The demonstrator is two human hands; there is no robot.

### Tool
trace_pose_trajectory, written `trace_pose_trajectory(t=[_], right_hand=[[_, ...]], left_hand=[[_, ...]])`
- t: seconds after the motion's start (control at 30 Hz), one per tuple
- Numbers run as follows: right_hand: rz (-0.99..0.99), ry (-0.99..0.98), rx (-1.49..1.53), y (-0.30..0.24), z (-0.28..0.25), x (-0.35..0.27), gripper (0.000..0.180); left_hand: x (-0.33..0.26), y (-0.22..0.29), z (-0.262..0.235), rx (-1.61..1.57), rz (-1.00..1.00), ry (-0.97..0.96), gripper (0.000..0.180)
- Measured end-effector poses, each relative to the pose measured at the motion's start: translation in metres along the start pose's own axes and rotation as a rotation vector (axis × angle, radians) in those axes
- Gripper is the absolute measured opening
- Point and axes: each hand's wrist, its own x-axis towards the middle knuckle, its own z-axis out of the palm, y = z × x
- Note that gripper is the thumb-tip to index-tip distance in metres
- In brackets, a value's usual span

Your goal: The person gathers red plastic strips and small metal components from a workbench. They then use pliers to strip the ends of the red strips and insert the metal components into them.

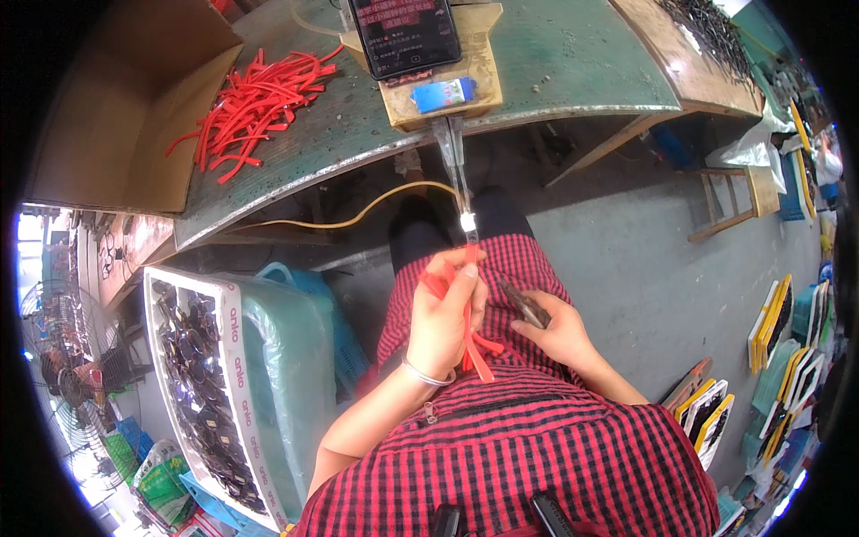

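My left hand (pixel 445 304) is closed around several thin red plastic strips (pixel 477 360), whose ends hang below the fist. Just above its fingertips, the upper end of one strip meets the lit tip of a narrow metal arm (pixel 454 166) that juts from the bench. To the right, over my lap, my right hand (pixel 557 336) grips a dark, worn hand tool (pixel 526 306) with a pointed end, possibly pliers. The tool points up and left, apart from the strips. Part of it is hidden in the palm.
A heap of red strips (pixel 255 107) lies on the green bench (pixel 555 63) beside an open cardboard box (pixel 107 143). A phone (pixel 407 40) and a blue packet (pixel 442 94) sit at the yellowish block. Left stands a white carton (pixel 240 376) of dark parts; right, a wooden stool (pixel 763 191).
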Motion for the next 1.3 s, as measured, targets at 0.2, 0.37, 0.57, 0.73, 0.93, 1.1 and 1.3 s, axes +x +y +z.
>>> trace_pose_trajectory(t=[0.2, 0.37, 0.57, 0.73, 0.93, 1.1, 1.3], right_hand=[[-0.015, 0.002, -0.021, 0.001, 0.000, 0.000, 0.046], [-0.046, 0.017, 0.005, 0.008, 0.003, 0.000, 0.048], [-0.180, 0.102, 0.102, -0.025, -0.027, 0.001, 0.047], [-0.577, 0.187, -0.376, -0.086, -0.070, 0.004, 0.044], [-0.780, 0.145, -0.600, -0.111, -0.092, 0.007, 0.046], [-0.829, 0.070, -0.732, -0.122, -0.105, 0.007, 0.042], [-0.787, -0.061, -0.526, -0.110, -0.106, 0.008, 0.040]], left_hand=[[0.001, -0.001, 0.000, -0.004, 0.004, 0.001, 0.021], [0.000, 0.001, 0.000, -0.014, -0.010, 0.008, 0.022], [0.003, 0.025, -0.018, 0.159, -0.188, -0.142, 0.023], [-0.010, 0.063, -0.015, 0.301, -0.299, -0.336, 0.020], [-0.018, 0.076, -0.010, 0.356, -0.388, -0.396, 0.019], [-0.020, 0.083, -0.007, 0.412, -0.426, -0.420, 0.018], [-0.016, 0.091, -0.011, 0.356, -0.473, -0.556, 0.023]])
